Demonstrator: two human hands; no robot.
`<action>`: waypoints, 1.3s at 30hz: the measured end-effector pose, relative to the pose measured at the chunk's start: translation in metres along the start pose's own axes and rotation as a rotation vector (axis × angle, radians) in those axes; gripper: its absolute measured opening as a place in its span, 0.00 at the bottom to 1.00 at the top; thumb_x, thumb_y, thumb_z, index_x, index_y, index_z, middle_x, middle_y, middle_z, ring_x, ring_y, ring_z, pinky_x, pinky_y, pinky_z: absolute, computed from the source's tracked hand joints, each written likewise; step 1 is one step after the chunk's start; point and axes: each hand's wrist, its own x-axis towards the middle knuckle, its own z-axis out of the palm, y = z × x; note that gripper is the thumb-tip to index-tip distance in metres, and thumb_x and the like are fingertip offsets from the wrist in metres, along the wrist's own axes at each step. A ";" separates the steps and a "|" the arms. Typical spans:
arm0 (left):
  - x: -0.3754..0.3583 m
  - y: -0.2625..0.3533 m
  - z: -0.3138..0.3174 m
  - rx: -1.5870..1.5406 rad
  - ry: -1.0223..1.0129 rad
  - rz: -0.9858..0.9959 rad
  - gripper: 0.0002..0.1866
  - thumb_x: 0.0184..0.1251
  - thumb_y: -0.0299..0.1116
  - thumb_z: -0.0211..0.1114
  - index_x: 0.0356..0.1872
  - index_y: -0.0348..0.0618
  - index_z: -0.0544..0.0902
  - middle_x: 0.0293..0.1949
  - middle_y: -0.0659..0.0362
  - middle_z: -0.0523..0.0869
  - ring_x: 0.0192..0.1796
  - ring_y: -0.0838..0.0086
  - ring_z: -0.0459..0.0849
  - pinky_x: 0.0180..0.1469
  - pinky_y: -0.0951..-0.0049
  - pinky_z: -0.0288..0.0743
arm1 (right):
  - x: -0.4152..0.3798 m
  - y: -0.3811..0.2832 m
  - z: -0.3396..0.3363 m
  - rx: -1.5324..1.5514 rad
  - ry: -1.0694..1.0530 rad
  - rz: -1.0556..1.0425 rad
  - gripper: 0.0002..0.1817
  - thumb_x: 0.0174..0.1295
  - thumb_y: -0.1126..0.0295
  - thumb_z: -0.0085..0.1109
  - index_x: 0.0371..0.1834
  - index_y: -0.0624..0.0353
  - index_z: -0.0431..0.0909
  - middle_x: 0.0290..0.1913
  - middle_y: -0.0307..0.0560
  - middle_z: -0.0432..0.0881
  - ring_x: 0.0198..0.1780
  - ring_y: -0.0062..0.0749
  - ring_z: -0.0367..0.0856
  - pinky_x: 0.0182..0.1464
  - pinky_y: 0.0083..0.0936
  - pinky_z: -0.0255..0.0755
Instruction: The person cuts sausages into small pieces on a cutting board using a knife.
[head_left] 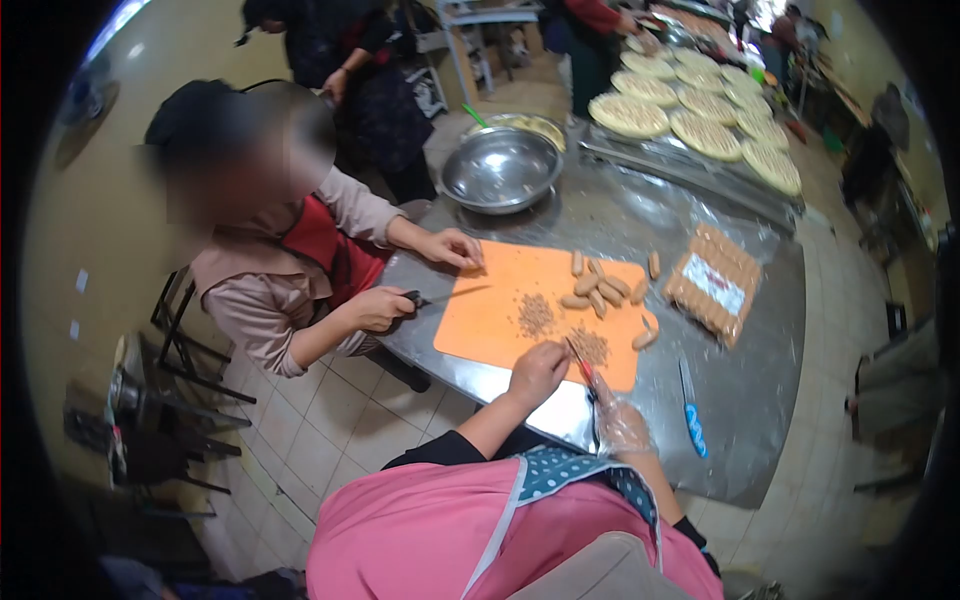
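Note:
An orange cutting board (500, 320) lies on a steel table (760, 380). My left hand (537, 372), bare with curled fingers, rests on the board's near edge beside a pile of chopped sausage (590, 345). My right hand (622, 425), in a clear plastic glove, grips a red-handled knife (583, 365) whose tip points at that pile. A second chopped pile (534, 314) sits mid-board. Several whole sausages (597, 285) lie at the board's far side.
A seated co-worker at left holds a knife (445, 296) and presses a hand (452, 247) on the board. A sausage pack (712, 283), a blue-handled knife (690, 415), a steel bowl (500, 168) and trays of round pies (700, 115) share the table.

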 end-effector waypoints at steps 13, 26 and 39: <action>-0.004 0.000 0.001 0.000 -0.016 -0.009 0.05 0.55 0.28 0.62 0.31 0.39 0.80 0.32 0.54 0.81 0.36 0.61 0.81 0.38 0.67 0.76 | 0.027 -0.036 -0.032 -0.118 0.086 -0.236 0.33 0.59 0.71 0.44 0.71 0.45 0.50 0.26 0.62 0.78 0.28 0.56 0.80 0.30 0.48 0.71; -0.006 -0.002 0.001 -0.028 0.017 0.069 0.06 0.56 0.30 0.60 0.31 0.39 0.80 0.33 0.55 0.81 0.37 0.62 0.81 0.38 0.66 0.76 | 0.035 -0.028 -0.022 -0.111 0.087 -0.210 0.33 0.59 0.71 0.44 0.70 0.49 0.51 0.27 0.63 0.78 0.29 0.56 0.80 0.31 0.48 0.71; -0.005 -0.001 0.002 -0.012 0.036 0.098 0.05 0.54 0.28 0.61 0.30 0.38 0.80 0.32 0.54 0.81 0.38 0.62 0.80 0.40 0.67 0.75 | 0.020 -0.003 -0.005 -0.066 0.069 -0.156 0.33 0.59 0.71 0.44 0.70 0.53 0.52 0.28 0.63 0.79 0.30 0.55 0.80 0.32 0.47 0.72</action>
